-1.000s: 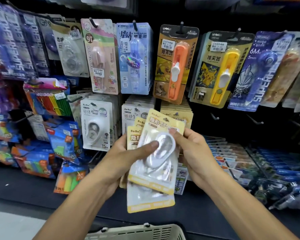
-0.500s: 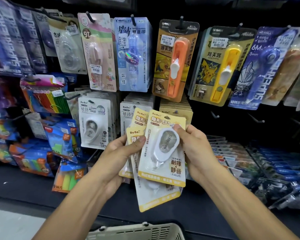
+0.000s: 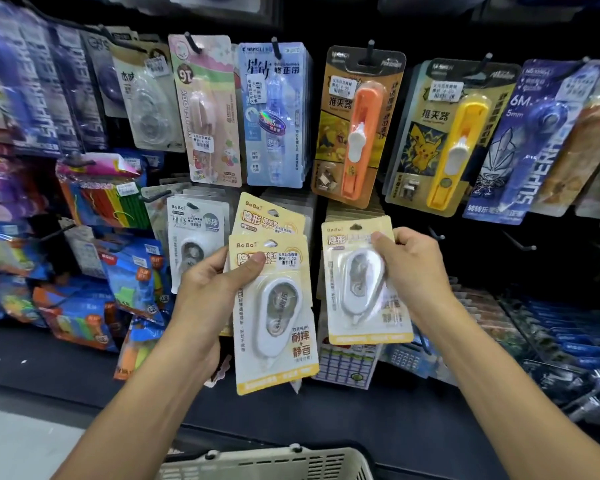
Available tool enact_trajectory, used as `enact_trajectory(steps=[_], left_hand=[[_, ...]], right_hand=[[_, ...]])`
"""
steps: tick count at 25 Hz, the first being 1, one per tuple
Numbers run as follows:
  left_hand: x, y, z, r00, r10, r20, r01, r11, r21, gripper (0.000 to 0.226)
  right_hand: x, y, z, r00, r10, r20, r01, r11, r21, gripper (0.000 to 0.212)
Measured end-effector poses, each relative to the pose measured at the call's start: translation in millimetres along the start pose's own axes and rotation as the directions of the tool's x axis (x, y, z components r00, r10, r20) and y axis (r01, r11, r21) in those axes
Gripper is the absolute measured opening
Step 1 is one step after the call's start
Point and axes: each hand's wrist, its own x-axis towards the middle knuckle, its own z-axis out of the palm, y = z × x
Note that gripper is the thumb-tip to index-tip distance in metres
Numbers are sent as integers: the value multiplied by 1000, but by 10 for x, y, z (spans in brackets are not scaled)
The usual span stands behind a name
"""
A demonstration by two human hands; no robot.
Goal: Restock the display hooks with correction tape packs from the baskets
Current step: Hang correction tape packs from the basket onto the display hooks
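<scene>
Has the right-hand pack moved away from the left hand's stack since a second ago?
Yes. The right hand has carried one pack rightward off the stack, now below the orange pack.

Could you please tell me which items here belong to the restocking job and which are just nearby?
Job:
- yellow pack in right hand
- yellow packs in left hand
- basket

Nearby:
- orange tool pack
- yellow Pikachu pack
- blue pack
</scene>
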Motion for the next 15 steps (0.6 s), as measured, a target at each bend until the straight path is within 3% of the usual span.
enact_trajectory(steps=[3,5,6,7,8,9,10,11,13,15], left_hand=[[-9,-10,13,1000,-16,-9,16,1000,-20,23],[-12,-9,28,1000,-24,-6,24,999,-32,23],[-11,-10,37,1000,-24,-4,24,999,-37,23],[-12,-12,46,1000,-21,-7,21,999,-44,24],[-14,-14,56,1000,-18,-15,17,999,-49,25],[-16,-16,68,1000,-18,-25,17,998,-56,27],[-20,-20,76,999,-27,-35,25,998,-65,30],[-29,-25,79,998,-44,-38,41,996,-79,33],[-48,-28,79,997,-79,-4,78,992,-99,36],[-68,-23,73,996,-75,48,79,993,-86,37]], right_hand=[[13,49,-15,997,-50,-55,37,976,-214,40],[-60,50,3,953,-231,-195,84,823,-563,30],[-118,4,20,925,-319,-207,131,779,-614,28],[-162,-36,31,937,-313,-155,183,818,-545,27],[-220,-89,58,976,-217,-25,196,922,-334,29],[-296,-139,99,979,-91,185,107,991,-80,29],[-389,-166,144,916,-8,400,-14,998,53,27],[-465,-165,178,843,19,538,-55,997,51,19],[-541,-159,216,806,16,592,-44,998,33,10],[-513,-168,188,855,36,518,-109,988,112,13]])
